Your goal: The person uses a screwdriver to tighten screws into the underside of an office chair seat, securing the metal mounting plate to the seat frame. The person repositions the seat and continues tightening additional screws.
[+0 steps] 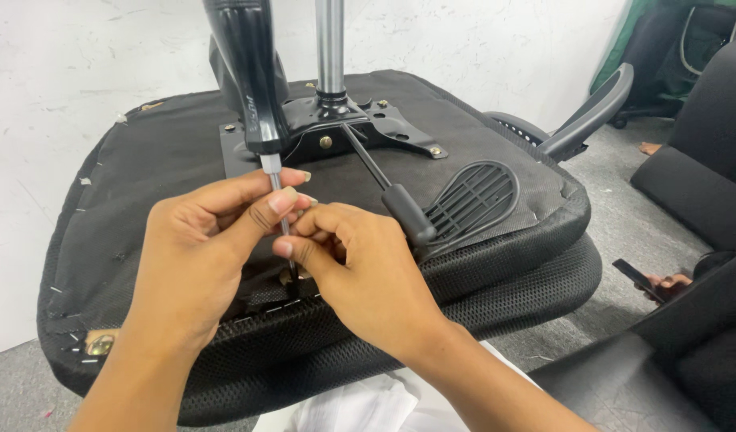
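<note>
An office chair seat [136, 176] lies upside down in front of me, its black fabric underside facing up. A black-handled screwdriver [252, 80] stands upright over the seat's near edge, its metal shaft running down between my fingers. My left hand [200, 256] pinches the shaft with thumb and fingers. My right hand [356, 272] closes on the shaft's lower end, near a screw half hidden at the seat's edge. The screwdriver's tip is hidden behind my fingers.
A black metal mechanism plate [368, 128] with a chrome gas cylinder [330, 48] sits mid-seat. A lever with a ribbed paddle [472, 196] lies to the right, and an armrest [592, 112] beyond. Another person's hand with a phone [660, 282] rests on the floor at right, among black chair parts [704, 184].
</note>
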